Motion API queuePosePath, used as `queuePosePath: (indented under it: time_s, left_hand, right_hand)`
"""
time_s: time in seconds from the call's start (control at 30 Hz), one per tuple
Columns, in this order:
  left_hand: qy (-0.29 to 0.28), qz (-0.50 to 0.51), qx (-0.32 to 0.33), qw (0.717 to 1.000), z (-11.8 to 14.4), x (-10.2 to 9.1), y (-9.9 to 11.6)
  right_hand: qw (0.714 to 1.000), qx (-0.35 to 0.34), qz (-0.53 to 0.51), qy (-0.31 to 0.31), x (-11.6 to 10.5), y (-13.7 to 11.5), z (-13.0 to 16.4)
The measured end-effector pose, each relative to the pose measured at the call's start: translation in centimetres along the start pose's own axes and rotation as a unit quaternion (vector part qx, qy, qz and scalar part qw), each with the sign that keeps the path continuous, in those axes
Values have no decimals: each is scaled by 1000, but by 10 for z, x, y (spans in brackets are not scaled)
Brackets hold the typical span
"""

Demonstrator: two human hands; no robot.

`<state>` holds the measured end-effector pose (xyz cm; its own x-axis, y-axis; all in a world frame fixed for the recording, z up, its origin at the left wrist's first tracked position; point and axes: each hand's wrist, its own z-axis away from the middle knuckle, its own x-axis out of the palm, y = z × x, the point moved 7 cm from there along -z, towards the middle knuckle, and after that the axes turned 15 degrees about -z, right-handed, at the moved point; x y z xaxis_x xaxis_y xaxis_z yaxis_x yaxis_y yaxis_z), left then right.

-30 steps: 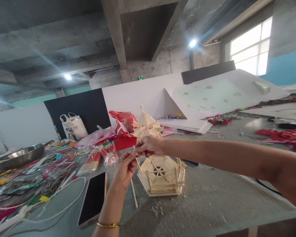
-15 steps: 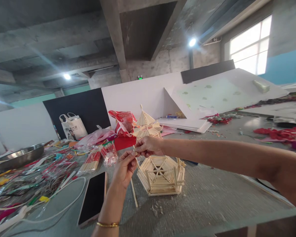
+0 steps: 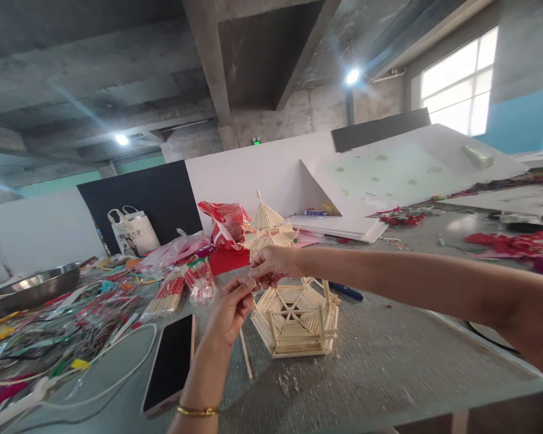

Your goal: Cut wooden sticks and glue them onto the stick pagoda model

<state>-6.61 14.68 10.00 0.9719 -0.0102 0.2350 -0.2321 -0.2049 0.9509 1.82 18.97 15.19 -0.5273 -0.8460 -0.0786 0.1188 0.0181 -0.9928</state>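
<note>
My left hand point(image 3: 231, 307) is closed in a pinch, with a gold bracelet at its wrist. My right hand point(image 3: 275, 264) meets it fingertip to fingertip, also pinching. Between them shows a small pale piece of stick point(image 3: 254, 283), mostly covered by the fingers. Just below and right stands a hexagonal frame of wooden sticks point(image 3: 294, 349), with spokes on its base and short posts; part of its far side is hidden by my right hand and arm. A loose wooden stick point(image 3: 246, 355) lies on the table under my left hand. Behind, a pointed stick roof point(image 3: 266, 218) rises above my right hand.
A phone point(image 3: 169, 364) and white cable lie left of my left arm. Packs of sticks point(image 3: 166, 292), a red bag point(image 3: 228, 226) and a metal basin point(image 3: 36, 286) stand farther off among scraps. A dark blue tool point(image 3: 347, 292) lies beyond the frame.
My right hand and forearm have shifted slightly up and right, uncovering the blue tool and more of the frame's back. My left hand has moved slightly right; the fingertips still meet.
</note>
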Motion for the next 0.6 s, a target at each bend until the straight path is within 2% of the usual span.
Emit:
queuePosePath:
  time_s: [0.17, 0.33, 0.6]
  left_hand:
    - [-14, 11, -16, 1000, 2, 4, -2]
    - [11, 24, -25, 999, 1, 1, -2]
    - [15, -8, -18, 1000, 2, 3, -2]
  right_hand:
    - [999, -11, 42, 21, 6, -1, 3]
    - [994, -53, 69, 68, 3, -4, 0]
    - [967, -139, 163, 140, -2, -13, 2]
